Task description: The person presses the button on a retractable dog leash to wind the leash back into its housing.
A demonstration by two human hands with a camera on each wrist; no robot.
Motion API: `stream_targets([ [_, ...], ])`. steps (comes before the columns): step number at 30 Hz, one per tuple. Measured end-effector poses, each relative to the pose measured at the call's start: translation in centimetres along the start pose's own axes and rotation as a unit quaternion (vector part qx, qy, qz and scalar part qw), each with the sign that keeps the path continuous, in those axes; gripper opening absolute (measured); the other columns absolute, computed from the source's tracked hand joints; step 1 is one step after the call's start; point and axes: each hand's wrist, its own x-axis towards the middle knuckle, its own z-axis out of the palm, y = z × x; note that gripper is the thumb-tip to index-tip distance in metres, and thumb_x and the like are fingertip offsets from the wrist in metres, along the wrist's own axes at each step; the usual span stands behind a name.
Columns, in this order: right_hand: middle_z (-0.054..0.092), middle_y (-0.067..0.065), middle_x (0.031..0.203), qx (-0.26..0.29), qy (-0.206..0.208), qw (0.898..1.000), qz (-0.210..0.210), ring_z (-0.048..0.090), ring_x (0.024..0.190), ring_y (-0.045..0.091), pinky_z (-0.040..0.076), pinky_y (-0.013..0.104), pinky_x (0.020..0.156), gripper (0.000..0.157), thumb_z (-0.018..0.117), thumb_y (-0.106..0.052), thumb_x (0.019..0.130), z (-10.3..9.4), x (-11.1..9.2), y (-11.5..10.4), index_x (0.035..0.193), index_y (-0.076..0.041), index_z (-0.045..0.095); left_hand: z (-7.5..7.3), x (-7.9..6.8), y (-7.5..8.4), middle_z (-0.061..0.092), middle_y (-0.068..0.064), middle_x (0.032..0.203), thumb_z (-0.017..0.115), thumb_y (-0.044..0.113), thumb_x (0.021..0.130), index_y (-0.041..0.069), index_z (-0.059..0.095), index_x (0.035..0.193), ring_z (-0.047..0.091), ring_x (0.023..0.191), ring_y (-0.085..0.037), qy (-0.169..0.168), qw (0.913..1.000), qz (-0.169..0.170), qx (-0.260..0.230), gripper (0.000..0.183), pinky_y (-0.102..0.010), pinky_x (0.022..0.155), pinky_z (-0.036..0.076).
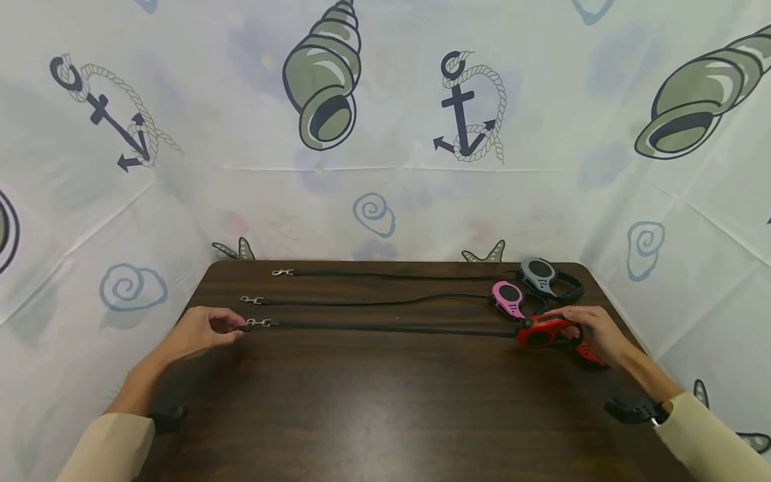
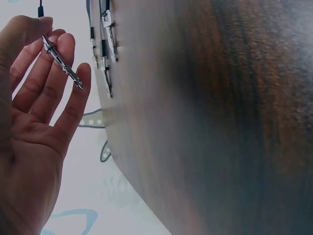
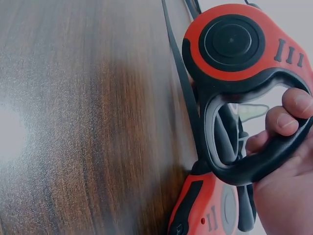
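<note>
My right hand grips a red retractable dog leash, fingers curled through its black handle loop in the right wrist view. Far to the left, my left hand pinches the end of a black leash cord between thumb and fingers. A silver snap hook hangs from that pinch across the open fingers in the left wrist view. Another red leash lies below the held one, partly covered by it. The black cord stretches between the two hands, alongside a second cord.
Behind the red leashes lie a pink retractable leash and a grey one, cords extended leftward. Their snap hooks rest near the left side of the dark wooden table. A patterned white cloth surrounds the table's back and sides.
</note>
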Motion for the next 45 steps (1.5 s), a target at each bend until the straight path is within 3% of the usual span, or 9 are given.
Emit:
stream_targets([
  [7, 0.065, 0.001, 0.083, 0.067, -0.005, 0.998, -0.007, 0.036, 0.070, 0.033, 0.032, 0.043, 0.065, 0.036, 0.041, -0.005, 0.112, -0.1, 0.0, 0.3, 0.125, 0.011, 0.071, -0.4, 0.1, 0.2, 0.077, 0.003, 0.088, 0.087, 0.003, 0.085, 0.011, 0.080, 0.098, 0.063, 0.073, -0.003, 0.004, 0.9999, 0.013, 0.005, 0.016, -0.020, 0.067, 0.056],
  [12, 0.073, -0.002, 0.089, 0.081, 0.000, 0.997, -0.009, 0.040, 0.069, 0.031, 0.046, 0.033, 0.063, 0.036, 0.041, -0.001, 0.112, -0.2, -0.1, 0.4, 0.123, 0.011, 0.072, -0.4, 0.2, 0.3, 0.076, 0.004, 0.086, 0.087, 0.002, 0.084, 0.010, 0.080, 0.097, 0.064, 0.072, -0.004, 0.015, 0.9995, 0.027, -0.005, 0.016, -0.020, 0.065, 0.055],
  [17, 0.077, -0.003, 0.094, 0.085, 0.010, 0.996, 0.003, 0.049, 0.068, 0.022, 0.054, 0.026, 0.067, 0.036, 0.043, -0.001, 0.111, -0.3, -0.1, 0.1, 0.119, 0.002, 0.078, -0.3, 0.3, 0.4, 0.076, 0.004, 0.086, 0.086, -0.002, 0.083, 0.006, 0.080, 0.097, 0.065, 0.072, -0.003, 0.019, 0.9989, 0.040, -0.018, 0.017, -0.019, 0.064, 0.055],
  [26, 0.076, -0.003, 0.092, 0.111, 0.003, 0.993, -0.026, 0.054, 0.068, 0.014, 0.050, 0.026, 0.064, 0.038, 0.043, 0.004, 0.109, 0.1, 0.1, -0.3, 0.118, 0.000, 0.080, -0.5, 0.1, 0.5, 0.078, 0.000, 0.085, 0.084, -0.006, 0.082, 0.003, 0.080, 0.097, 0.066, 0.073, -0.001, 0.026, 0.9975, 0.063, -0.017, 0.018, -0.015, 0.065, 0.053],
  [30, 0.078, -0.004, 0.097, 0.095, 0.009, 0.995, -0.016, 0.056, 0.072, 0.013, 0.052, 0.025, 0.067, 0.035, 0.045, 0.000, 0.110, 0.6, 0.4, -0.3, 0.118, 0.001, 0.079, -0.4, 0.3, 0.7, 0.077, 0.006, 0.083, 0.086, -0.005, 0.080, 0.006, 0.080, 0.094, 0.065, 0.073, 0.001, 0.040, 0.9955, 0.085, 0.003, 0.019, -0.015, 0.065, 0.052],
  [33, 0.074, -0.003, 0.089, 0.080, 0.016, 0.997, 0.000, 0.051, 0.069, 0.019, 0.042, 0.032, 0.061, 0.034, 0.045, -0.006, 0.112, 0.8, 0.6, -0.2, 0.119, 0.002, 0.078, -0.3, 0.6, 0.7, 0.076, 0.009, 0.083, 0.087, -0.004, 0.079, 0.008, 0.080, 0.093, 0.064, 0.072, 0.002, 0.047, 0.9943, 0.095, 0.009, 0.020, -0.015, 0.064, 0.052],
  [37, 0.067, -0.005, 0.083, 0.046, 0.025, 0.999, 0.011, 0.046, 0.071, 0.023, 0.031, 0.041, 0.064, 0.030, 0.049, -0.006, 0.110, 0.9, 0.6, -0.1, 0.123, 0.007, 0.074, -0.1, 1.0, 1.0, 0.076, 0.009, 0.083, 0.088, -0.003, 0.079, 0.009, 0.080, 0.092, 0.064, 0.072, 0.001, 0.050, 0.9943, 0.093, 0.011, 0.019, -0.015, 0.064, 0.052],
  [42, 0.068, -0.009, 0.091, -0.055, 0.053, 0.996, 0.048, 0.052, 0.079, 0.019, 0.036, 0.034, 0.062, 0.030, 0.066, -0.008, 0.103, 1.2, 0.3, -0.6, 0.130, 0.007, 0.070, -0.2, 1.2, 1.4, 0.076, 0.007, 0.084, 0.088, -0.002, 0.080, 0.012, 0.080, 0.092, 0.064, 0.072, 0.001, 0.044, 0.9958, 0.079, 0.010, 0.020, -0.014, 0.065, 0.052],
  [45, 0.074, -0.010, 0.108, -0.107, 0.056, 0.991, 0.060, 0.058, 0.093, 0.016, 0.048, 0.029, 0.075, 0.037, 0.073, -0.013, 0.100, 1.4, 0.2, -0.9, 0.133, 0.005, 0.069, -0.2, 1.3, 1.7, 0.077, 0.005, 0.084, 0.088, -0.002, 0.079, 0.011, 0.080, 0.093, 0.065, 0.072, 0.000, 0.043, 0.9963, 0.074, 0.010, 0.020, -0.014, 0.065, 0.053],
])
